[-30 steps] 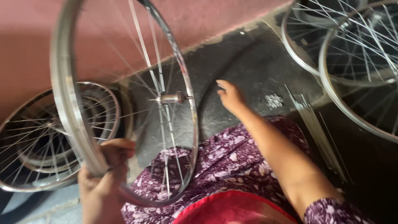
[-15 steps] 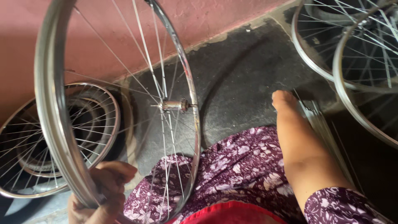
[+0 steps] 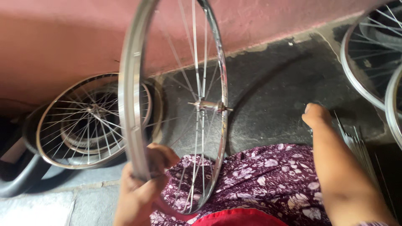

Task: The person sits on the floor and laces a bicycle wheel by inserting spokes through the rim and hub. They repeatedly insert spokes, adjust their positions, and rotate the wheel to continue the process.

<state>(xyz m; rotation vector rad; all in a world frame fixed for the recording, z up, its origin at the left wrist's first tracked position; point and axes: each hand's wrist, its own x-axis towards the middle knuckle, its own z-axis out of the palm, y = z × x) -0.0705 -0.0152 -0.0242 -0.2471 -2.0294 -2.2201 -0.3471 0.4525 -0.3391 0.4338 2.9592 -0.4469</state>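
— What takes up most of the view?

— A bare bicycle wheel (image 3: 173,104), stood upright on the person's lap over a purple flowered cloth (image 3: 268,180). Its rim runs from the top edge down to the knees, and its hub (image 3: 208,105) points its axle sideways toward the right.

— Who has hold of it?

— The left hand (image 3: 140,188), fingers closed tight round the lower rim. The wheel rises straight up from that grip.

— And the other one?

— The right hand (image 3: 317,116) is down on the dark floor (image 3: 268,83), well apart from the wheel, just beside a bundle of loose spokes (image 3: 356,142) lying with their long axis running away from the person. It looks curled; whether it has pinched a spoke I cannot tell.

— Anything else?

— Spoked wheels lean against the pink wall (image 3: 63,37) at left (image 3: 92,121), and more lie at right (image 3: 372,54).
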